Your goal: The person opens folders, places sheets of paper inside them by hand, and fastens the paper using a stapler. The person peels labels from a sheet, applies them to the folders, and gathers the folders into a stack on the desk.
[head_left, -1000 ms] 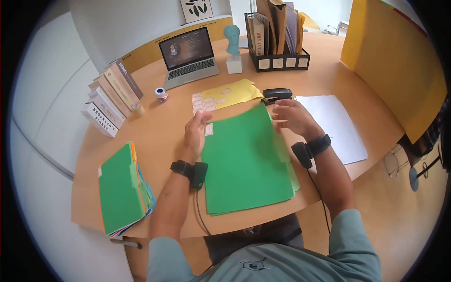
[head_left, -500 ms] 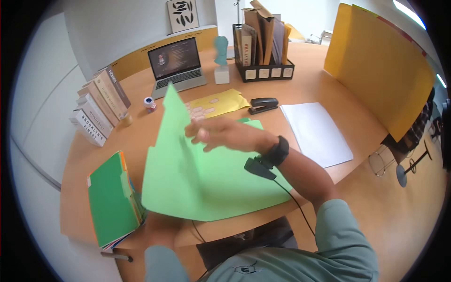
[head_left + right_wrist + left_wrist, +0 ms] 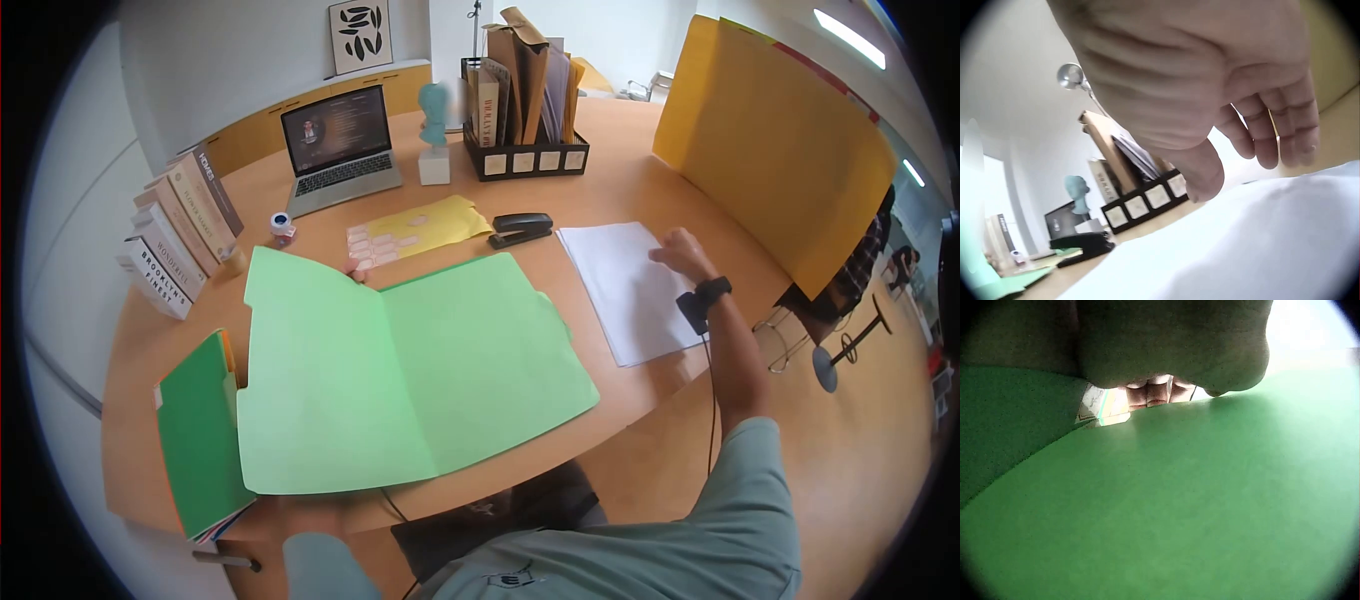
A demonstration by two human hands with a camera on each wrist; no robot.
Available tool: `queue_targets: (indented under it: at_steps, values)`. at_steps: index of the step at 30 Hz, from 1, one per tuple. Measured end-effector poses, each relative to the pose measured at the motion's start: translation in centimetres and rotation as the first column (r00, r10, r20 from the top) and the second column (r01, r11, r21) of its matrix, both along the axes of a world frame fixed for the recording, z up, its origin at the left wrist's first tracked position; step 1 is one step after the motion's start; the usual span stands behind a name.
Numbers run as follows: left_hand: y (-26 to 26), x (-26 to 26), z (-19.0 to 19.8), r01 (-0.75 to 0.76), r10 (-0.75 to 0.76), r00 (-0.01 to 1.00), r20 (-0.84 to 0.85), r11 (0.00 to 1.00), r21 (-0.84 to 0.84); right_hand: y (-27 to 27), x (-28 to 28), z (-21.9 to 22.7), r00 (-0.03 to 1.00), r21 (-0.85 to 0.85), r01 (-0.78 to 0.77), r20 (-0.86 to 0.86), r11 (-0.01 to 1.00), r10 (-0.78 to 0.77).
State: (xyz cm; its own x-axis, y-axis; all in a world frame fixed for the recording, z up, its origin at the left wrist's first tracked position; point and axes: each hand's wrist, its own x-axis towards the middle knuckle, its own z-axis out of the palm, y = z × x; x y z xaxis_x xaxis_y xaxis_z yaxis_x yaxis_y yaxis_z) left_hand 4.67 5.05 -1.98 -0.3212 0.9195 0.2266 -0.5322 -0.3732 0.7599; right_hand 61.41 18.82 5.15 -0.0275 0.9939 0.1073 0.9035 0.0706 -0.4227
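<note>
A green folder lies spread before me, its pale inner side up. Behind its left cover is my left hand, mostly hidden; only a bit of it shows past the top edge. In the left wrist view the thumb lies close to the green surface, with the other fingers beyond; I cannot tell whether they grip the cover. My right hand is over a stack of white paper, holding nothing. Its fingers are loosely bent above the sheet in the right wrist view.
Another green folder tops a stack at the left. Toward the back are books, a correction-tape-like item, a laptop, a bust, a black organizer, a yellow envelope and a stapler. A yellow panel stands right.
The closed green folder has been opened, its cover swung to the left. My right hand crossed over with the cover and then moved right to the white paper. The left hand went behind the cover.
</note>
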Motion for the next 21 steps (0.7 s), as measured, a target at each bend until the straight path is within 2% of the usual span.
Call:
queue_targets:
  at_steps: [1,4,7,10,16,21]
  values:
    - [0.0,-0.1,0.0,-0.006,0.006,1.000,-0.001,1.000,-0.001,0.2,1.4,-0.1,0.991,-0.049,0.071,0.115,0.996,-0.065]
    - [0.0,-0.3,0.0,-0.015,0.015,1.000,-0.004,1.000,-0.003,1.0,3.4,-3.1,0.993,-0.083,0.029,-0.109,0.996,-0.038]
    - [-0.2,-0.4,0.1,-0.026,0.026,1.000,-0.009,1.000,-0.009,0.8,3.1,-3.2,0.997,-0.093,0.033,-0.065,0.995,-0.039]
    - [-0.5,-0.3,0.2,-0.038,0.038,0.999,-0.015,0.999,-0.020,0.7,2.4,-2.2,0.995,-0.172,0.030,-0.088,0.985,-0.046]
    - [-0.6,-0.3,0.5,-0.043,0.043,0.999,-0.011,0.999,-0.017,-1.7,0.4,-0.4,0.995,-0.046,0.058,-0.079,0.997,-0.061]
    - [-0.6,-0.1,0.3,-0.031,0.031,0.999,-0.009,0.999,-0.021,1.1,2.2,-3.0,0.991,-0.023,0.073,-0.113,0.997,-0.076]
